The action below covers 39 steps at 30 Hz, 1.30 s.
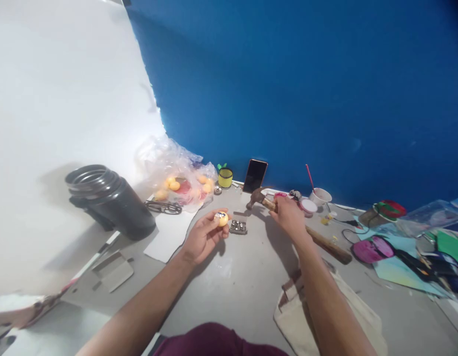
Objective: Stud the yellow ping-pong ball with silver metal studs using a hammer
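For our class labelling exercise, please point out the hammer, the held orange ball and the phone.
Hammer (328, 244), head view: on the wooden handle.
Held orange ball (224, 221), head view: on its visible side.
Phone (255, 176), head view: on the dark screen.

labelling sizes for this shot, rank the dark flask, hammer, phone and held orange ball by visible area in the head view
1. Dark flask
2. Hammer, partly covered by the right hand
3. Phone
4. Orange ball

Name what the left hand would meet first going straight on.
The left hand would likely meet the propped phone, though the hammer head sits close to that line and could come first; depth is unclear.
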Each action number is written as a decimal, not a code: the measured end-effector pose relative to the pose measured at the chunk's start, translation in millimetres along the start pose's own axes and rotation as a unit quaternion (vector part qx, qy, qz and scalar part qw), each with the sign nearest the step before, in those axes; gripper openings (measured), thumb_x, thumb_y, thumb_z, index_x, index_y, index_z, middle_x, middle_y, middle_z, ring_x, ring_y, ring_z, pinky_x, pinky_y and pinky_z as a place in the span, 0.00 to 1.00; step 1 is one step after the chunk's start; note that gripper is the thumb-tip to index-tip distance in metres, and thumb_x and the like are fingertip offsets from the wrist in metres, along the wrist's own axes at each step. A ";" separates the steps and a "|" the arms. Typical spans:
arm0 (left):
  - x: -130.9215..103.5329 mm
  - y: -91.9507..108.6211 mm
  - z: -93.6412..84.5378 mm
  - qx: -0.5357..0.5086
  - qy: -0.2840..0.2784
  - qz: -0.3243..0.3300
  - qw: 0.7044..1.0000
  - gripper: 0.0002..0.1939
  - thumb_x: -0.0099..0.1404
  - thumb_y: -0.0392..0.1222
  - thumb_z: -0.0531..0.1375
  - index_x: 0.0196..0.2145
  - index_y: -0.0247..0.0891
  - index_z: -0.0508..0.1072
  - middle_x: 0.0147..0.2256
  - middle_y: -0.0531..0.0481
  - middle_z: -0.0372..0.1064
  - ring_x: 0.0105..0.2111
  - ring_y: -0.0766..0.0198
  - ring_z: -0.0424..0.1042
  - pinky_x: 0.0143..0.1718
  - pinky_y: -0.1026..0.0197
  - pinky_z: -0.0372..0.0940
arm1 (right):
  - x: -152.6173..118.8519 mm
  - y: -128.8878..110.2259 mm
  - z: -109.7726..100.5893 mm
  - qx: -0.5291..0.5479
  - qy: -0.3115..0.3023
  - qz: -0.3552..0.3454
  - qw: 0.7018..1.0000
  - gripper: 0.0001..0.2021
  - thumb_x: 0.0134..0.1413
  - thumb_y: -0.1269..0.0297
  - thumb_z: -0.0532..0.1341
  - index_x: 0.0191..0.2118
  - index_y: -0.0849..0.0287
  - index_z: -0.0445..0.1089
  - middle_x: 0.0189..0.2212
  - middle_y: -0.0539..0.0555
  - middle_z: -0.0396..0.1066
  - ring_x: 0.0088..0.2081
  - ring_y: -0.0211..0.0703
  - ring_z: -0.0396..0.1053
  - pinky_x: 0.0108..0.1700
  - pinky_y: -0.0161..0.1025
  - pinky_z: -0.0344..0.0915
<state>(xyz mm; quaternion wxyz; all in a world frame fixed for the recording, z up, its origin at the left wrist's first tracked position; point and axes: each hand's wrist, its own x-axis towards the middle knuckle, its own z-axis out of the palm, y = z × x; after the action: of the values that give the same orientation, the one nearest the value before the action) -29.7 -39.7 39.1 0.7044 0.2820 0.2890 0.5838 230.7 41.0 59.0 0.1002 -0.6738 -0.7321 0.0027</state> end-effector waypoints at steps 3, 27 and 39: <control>0.6 1.6 0.1 0.010 0.019 0.009 1.000 0.21 0.58 0.39 0.72 0.48 0.31 0.77 0.42 0.41 0.77 0.29 0.67 0.72 0.31 0.64 0.67 | -9.4 -8.8 -29.0 0.043 0.084 -0.004 0.996 0.10 0.57 0.63 0.62 0.45 0.57 0.70 0.42 0.59 0.75 0.45 0.53 0.71 0.37 0.40 0.58; 3.6 2.6 0.3 -0.009 -0.025 0.019 0.999 0.18 0.61 0.43 0.70 0.46 0.30 0.77 0.39 0.43 0.74 0.28 0.70 0.67 0.30 0.65 0.62 | -47.7 -52.8 -41.0 0.215 0.144 -0.188 0.947 0.14 0.62 0.59 0.61 0.50 0.53 0.77 0.37 0.55 0.81 0.37 0.49 0.76 0.39 0.40 0.68; 4.2 5.9 -1.0 0.059 -0.011 0.055 0.997 0.22 0.60 0.44 0.72 0.49 0.32 0.76 0.39 0.43 0.76 0.26 0.71 0.69 0.27 0.66 0.62 | -50.4 -54.6 -46.1 0.204 0.144 -0.193 0.949 0.13 0.62 0.60 0.61 0.48 0.53 0.78 0.35 0.55 0.80 0.37 0.47 0.76 0.40 0.39 0.67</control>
<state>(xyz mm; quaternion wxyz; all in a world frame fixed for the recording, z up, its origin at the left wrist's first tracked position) -33.7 -34.5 42.4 0.6567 0.3450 0.2994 0.6001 187.3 -19.9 104.6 0.3384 -0.4780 -0.8097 0.0355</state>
